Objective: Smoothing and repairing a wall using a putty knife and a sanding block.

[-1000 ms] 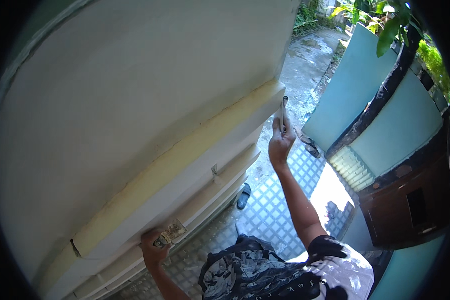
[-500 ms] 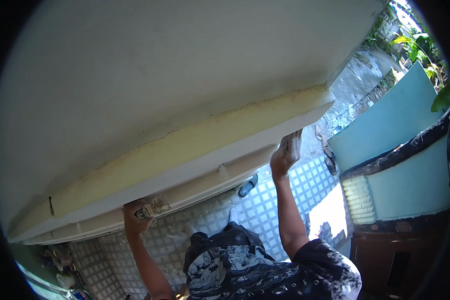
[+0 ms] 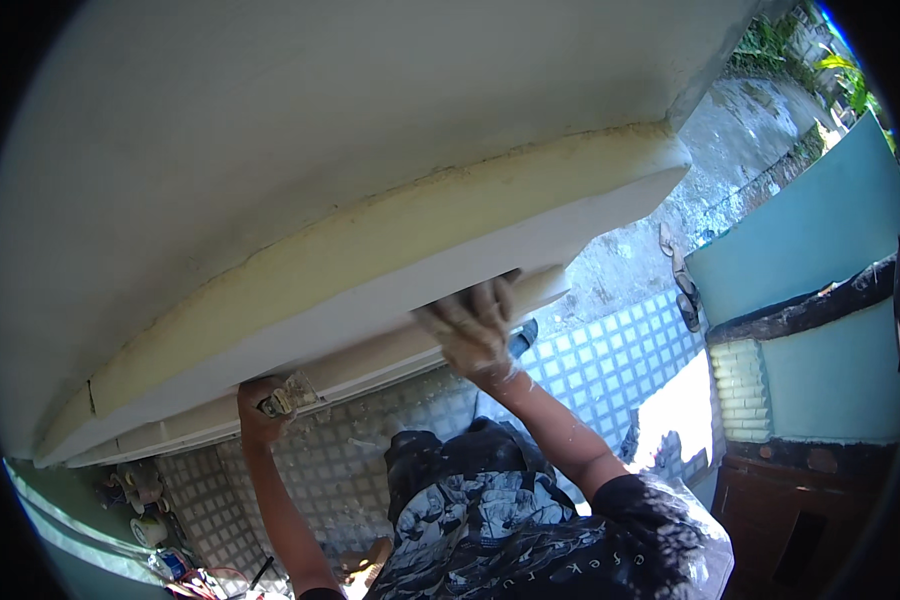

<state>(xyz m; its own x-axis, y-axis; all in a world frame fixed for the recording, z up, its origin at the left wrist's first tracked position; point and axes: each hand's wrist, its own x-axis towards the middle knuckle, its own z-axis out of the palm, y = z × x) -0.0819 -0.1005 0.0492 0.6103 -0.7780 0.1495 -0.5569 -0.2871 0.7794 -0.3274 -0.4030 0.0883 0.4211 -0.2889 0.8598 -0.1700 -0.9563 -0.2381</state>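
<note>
This is the outside of a house under repair, a building site in a yard. A plastered soffit (image 3: 300, 130) with a stepped cornice moulding (image 3: 390, 270) fills twelve o'clock; chequered paving tiles (image 3: 620, 360) lie at four o'clock, a teal boundary wall (image 3: 820, 240) at three o'clock, and greenery (image 3: 770, 40) at one o'clock.

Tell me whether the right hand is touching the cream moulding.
Touching: the head view shows the right hand pressed flat against the cream moulding.
</note>
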